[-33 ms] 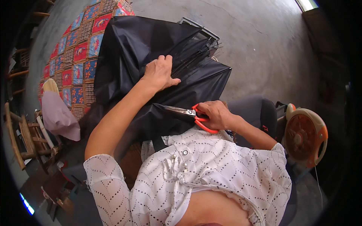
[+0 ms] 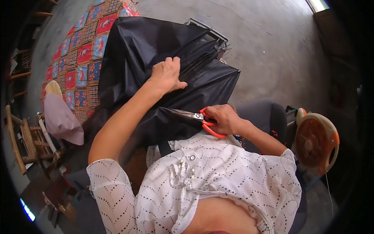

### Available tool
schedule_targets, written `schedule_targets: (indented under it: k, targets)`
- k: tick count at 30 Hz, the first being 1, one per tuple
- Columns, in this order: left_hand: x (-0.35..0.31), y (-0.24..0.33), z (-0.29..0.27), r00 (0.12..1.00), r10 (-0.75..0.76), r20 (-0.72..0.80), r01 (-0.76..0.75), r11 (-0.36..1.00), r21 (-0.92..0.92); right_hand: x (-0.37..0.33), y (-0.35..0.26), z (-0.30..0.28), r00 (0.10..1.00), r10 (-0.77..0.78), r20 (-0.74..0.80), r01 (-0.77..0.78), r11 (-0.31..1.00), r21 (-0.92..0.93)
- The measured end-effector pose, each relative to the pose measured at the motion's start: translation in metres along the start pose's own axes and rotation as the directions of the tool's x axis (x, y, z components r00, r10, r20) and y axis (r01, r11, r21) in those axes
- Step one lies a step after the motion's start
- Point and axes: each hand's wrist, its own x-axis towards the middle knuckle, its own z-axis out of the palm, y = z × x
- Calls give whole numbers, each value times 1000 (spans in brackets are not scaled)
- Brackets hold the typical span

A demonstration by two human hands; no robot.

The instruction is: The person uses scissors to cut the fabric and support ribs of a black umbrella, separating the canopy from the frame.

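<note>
A black umbrella (image 2: 154,41), partly folded, spreads across my lap, with its thin ribs bunched toward the far right. My left hand (image 2: 166,76) lies on its cloth beside the ribs, thumb held apart from the fingers and fingertips bent slightly over the fabric. In my right hand (image 2: 224,120) is a pair of scissors (image 2: 214,131) with red-orange handles, my fingers wrapped through the loops. The metal blades point left and their tips meet a raised fold of the black cloth. Whether the cloth lies between the blades I cannot tell.
A dark chair (image 2: 261,117) stands at my right, with an orange and white fan (image 2: 313,142) beyond it. A patterned red and blue mat (image 2: 83,54) covers the floor at far left. Nearer on the left are a pinkish cloth (image 2: 62,119) and a wooden frame (image 2: 33,136).
</note>
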Motion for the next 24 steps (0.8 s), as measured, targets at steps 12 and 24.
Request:
schedule_targets:
  k: [12, 24]
  targets:
    - [-18, -105, -66, 991, -99, 94, 135, 633, -762, -76, 87, -1, 573, 449, -686, -550, 831, 86]
    - [-129, -288, -240, 550, -449, -704, -229, 730, -644, -199, 166, 4, 548, 811, 205, -474, 503, -723]
